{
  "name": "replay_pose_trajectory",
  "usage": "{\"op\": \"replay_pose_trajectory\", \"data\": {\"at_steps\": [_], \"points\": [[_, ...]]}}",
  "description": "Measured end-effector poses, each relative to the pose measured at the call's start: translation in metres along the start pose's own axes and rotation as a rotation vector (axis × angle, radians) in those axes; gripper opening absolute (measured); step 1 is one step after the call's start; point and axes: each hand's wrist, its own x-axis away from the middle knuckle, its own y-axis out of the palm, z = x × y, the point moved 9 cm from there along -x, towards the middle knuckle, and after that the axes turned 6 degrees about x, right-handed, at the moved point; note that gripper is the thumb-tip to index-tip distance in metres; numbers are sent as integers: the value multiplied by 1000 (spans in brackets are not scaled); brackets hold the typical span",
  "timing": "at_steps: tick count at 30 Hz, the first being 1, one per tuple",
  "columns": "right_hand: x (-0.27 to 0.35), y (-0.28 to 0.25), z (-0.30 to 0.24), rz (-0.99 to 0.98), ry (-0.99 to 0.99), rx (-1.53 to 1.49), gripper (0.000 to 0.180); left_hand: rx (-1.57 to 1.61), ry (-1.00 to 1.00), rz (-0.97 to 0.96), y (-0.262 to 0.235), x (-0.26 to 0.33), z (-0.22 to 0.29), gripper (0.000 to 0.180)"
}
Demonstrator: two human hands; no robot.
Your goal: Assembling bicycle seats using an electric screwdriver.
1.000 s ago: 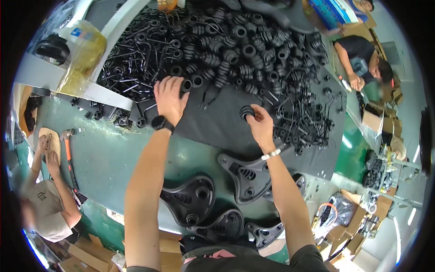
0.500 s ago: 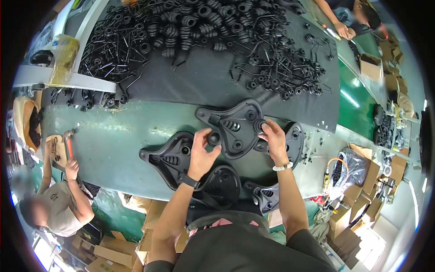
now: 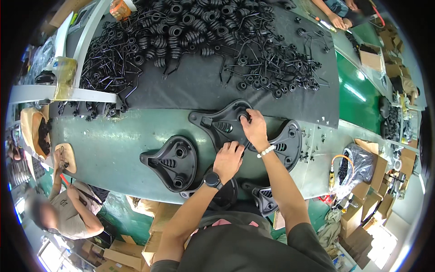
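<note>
A black bicycle saddle lies underside up in front of me. My right hand closes its fingers on a round black ribbed rubber spring, pressed against one of the saddle's far round seats. Lower down, my left hand is bent over the near side of the same saddle, fingers closed around a similar black rubber spring, mostly hidden by them. Further saddles lie around it: one to the left, one to the right, and two close to my body, partly covered.
A big heap of black ribbed rubber springs and bent metal rods covers the dark mat. A metal frame stands at the left. Small dark bits are scattered right. Co-workers sit at left and far right. Cardboard boxes stand right.
Both hands have brought their rubber springs onto the middle saddle, the left moving right, the right moving left and away. The middle saddle has shifted slightly left.
</note>
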Motion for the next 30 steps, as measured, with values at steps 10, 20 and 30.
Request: {"op": "replay_pose_trajectory", "data": {"at_steps": [10, 20, 30], "points": [[0, 3, -30, -34, -278, 278, 60, -5, 5, -8, 6, -2, -35, 47], [-88, -5, -126, 25, -499, 203, 58, 77, -105, 632, -173, -66, -119, 34], [-228, 117, -155, -5, -507, 562, 57, 113, -812, 688, -237, -151, -337, 71]]}}
